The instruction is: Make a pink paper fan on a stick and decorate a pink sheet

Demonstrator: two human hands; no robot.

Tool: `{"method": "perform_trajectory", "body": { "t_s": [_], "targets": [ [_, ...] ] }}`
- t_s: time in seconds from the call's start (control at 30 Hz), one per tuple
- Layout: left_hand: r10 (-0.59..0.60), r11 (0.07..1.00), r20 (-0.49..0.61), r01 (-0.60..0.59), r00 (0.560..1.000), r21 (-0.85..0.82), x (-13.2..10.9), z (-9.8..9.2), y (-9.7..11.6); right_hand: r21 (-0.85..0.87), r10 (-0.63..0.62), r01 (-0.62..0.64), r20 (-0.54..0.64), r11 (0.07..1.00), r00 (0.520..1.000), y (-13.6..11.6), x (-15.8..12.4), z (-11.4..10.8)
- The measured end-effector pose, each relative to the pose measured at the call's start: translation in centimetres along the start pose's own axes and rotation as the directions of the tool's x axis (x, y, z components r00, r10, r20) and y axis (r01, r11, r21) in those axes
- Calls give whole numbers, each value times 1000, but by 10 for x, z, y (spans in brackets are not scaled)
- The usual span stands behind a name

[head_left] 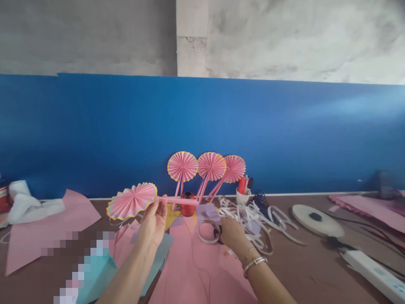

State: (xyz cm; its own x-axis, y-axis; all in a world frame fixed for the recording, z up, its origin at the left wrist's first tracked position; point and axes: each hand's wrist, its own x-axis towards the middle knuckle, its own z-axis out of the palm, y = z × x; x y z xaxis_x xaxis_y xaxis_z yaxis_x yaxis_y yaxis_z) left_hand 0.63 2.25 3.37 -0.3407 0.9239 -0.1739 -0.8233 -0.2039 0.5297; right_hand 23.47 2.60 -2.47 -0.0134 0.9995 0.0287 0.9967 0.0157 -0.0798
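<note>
My left hand (153, 223) is closed on the stick of a pink pleated paper fan (132, 201) with a yellow edge, holding it sideways above the table. My right hand (232, 234) rests on the table beside a roll of double-sided tape (209, 232); its fingers curl by the roll and a small dark object, and whether it grips either is unclear. Three finished pink paper fans (210, 166) lean against the blue wall behind. A red ribbon spool (187, 203) stands below them.
Pink paper sheets (196, 270) cover the brown table. White backing strips (253, 215) lie tangled near a white cup of pens (243, 194). A round white lamp base (316, 219) and a power strip (376, 272) sit right. White cloth (25, 204) lies far left.
</note>
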Motion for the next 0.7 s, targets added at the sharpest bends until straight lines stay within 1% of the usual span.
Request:
{"method": "perform_trajectory", "body": {
  "t_s": [0.13, 0.27, 0.43, 0.57, 0.7],
  "targets": [
    [-9, 1000, 6, 9, 1000, -2, -2, 3, 2, 11, -12, 12, 18, 1000, 1000, 0, 0, 2],
    [5, 1000, 71, -4, 997, -18, -6, 7, 5, 31, -16, 16, 28, 999, 999, -1, 0, 0],
    [-5, 1000, 136, 7, 991, -14, -11, 9, 7, 34, 25, -26, 38, 999, 999, -4, -2, -4],
    [30, 999, 202, -32, 979, 4, -5, 4, 10, 54, 44, -46, 26, 998, 999, -5, -2, -11],
    [83, 996, 267, -87, 960, 1, 2, -1, 18, 126, -8, 6, 13, 992, 1000, 3, -2, -22]
  ]
}}
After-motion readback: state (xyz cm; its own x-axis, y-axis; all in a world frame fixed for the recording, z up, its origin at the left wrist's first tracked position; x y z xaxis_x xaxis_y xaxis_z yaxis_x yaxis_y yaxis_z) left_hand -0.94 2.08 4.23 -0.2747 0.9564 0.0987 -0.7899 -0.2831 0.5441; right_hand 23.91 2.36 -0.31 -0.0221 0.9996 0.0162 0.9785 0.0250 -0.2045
